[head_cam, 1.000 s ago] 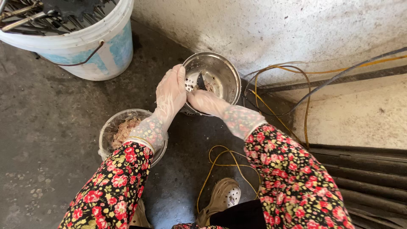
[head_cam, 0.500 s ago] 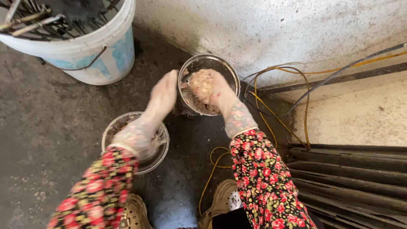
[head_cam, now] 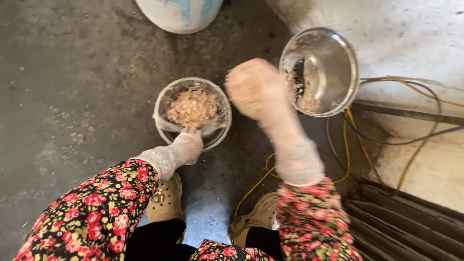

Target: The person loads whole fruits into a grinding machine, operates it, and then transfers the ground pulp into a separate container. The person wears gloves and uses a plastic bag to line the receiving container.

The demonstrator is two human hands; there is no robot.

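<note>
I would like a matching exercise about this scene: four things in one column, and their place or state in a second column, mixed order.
Things:
1. left hand
2. right hand
3. steel bowl
4. yellow cable

Places or states:
a. lies on the floor by the shoes
b. on the rim of the clear bowl of minced mixture
c. tilted, nearly empty
d. raised, blurred, between both bowls

Pairs: 1-b, 2-d, 3-c, 4-a

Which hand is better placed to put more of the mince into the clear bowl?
The right hand, probably. It is in the air between the metal bowl and the clear bowl and seems coated with mince. The left hand rests on the clear bowl's near rim, holding it steady.
</note>
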